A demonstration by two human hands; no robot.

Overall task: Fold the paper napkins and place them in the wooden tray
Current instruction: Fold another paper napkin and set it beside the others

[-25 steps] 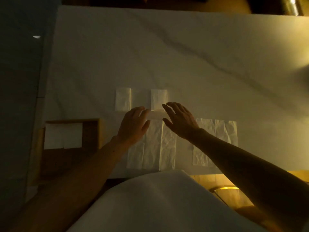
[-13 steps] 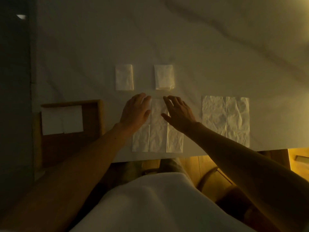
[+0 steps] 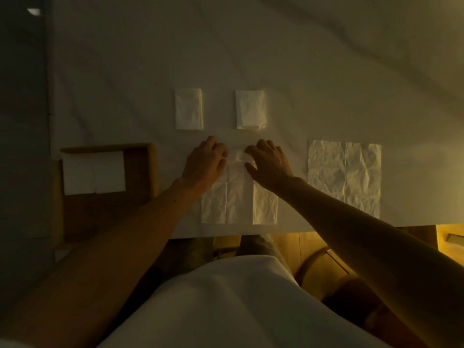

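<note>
An unfolded white napkin lies flat near the table's front edge. My left hand and my right hand rest on its far edge with fingers curled, pinching the paper, which bunches up slightly between them. A wooden tray sits at the left and holds folded napkins side by side. Two folded napkins lie beyond my hands, one on the left and one on the right. A second unfolded napkin lies flat to the right.
The white marbled table stretches far ahead and ends close to my body. Below its front edge I see a wooden floor and a round-backed chair. The scene is dim, with a dark floor to the left of the tray.
My hands have drawn back from near the folded napkins to the middle napkin's far edge. Their fingers went from spread flat to curled onto the paper. The view has tilted downward.
</note>
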